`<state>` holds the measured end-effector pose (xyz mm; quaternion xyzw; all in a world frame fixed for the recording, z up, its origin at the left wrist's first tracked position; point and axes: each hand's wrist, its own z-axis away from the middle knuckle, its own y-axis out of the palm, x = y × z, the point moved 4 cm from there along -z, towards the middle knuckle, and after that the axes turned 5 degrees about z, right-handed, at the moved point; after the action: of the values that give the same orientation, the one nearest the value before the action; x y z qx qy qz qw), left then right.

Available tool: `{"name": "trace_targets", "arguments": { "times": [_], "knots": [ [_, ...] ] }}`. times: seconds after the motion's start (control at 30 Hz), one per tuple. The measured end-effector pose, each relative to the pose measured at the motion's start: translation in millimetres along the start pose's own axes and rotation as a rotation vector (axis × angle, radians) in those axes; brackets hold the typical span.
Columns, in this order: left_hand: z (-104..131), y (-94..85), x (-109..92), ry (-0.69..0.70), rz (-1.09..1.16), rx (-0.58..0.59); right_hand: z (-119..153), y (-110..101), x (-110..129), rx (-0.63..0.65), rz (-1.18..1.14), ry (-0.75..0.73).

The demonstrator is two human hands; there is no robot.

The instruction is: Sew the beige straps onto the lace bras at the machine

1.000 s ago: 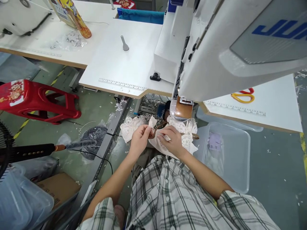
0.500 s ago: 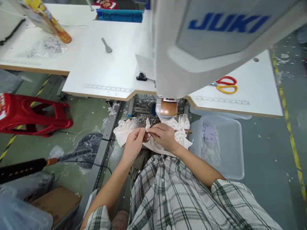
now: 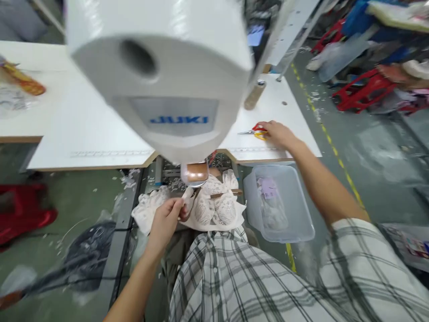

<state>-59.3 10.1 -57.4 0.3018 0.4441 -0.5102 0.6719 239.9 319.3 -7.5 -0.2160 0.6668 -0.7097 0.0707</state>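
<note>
Just left of the left hand (image 3: 168,218), a heap of white lace (image 3: 150,209) is lying. The left hand is pinching the left part of a white lace garment (image 3: 224,210) between thumb and fingers, and the garment is spreading rightward from there. Between the two hands, a sewing machine (image 3: 161,80) is looming over the garment's far side. Farther right, scissors (image 3: 253,132) are lying on the bench (image 3: 290,109), well apart from the left hand; their long axis is running sideways, blades pointing left, handles meeting the fingers of the nearer right hand (image 3: 275,133). Whether those fingers are gripping cannot be told. Bodyward of the right hand, a clear bin (image 3: 295,201) is sitting.
</note>
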Motion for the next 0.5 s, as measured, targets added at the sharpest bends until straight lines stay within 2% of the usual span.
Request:
{"name": "trace_targets", "arguments": {
  "times": [0.07, 0.13, 0.27, 0.33, 0.4, 0.5],
  "knots": [
    [0, -0.8, -1, -0.044, 0.112, 0.037, 9, 6, 0, 0.055, 0.031, -0.016],
    [-2, -4.3, 0, -0.076, 0.223, 0.05, 33, 16, 4, 0.054, 0.05, -0.008],
    [-3, -12.3, 6, -0.117, 0.419, 0.024, 109, 34, 25, -0.022, 0.006, 0.05],
    [-4, -13.7, 8, -0.138, 0.475, 0.015, 150, 46, 49, 0.001, -0.089, -0.01],
    [-3, -13.2, 8, -0.151, 0.495, 0.014, 183, 58, 85, 0.009, -0.255, -0.22],
    [-2, -9.8, 6, -0.143, 0.467, 0.029, 208, 74, 136, 0.045, -0.328, -0.42]
  ]
}}
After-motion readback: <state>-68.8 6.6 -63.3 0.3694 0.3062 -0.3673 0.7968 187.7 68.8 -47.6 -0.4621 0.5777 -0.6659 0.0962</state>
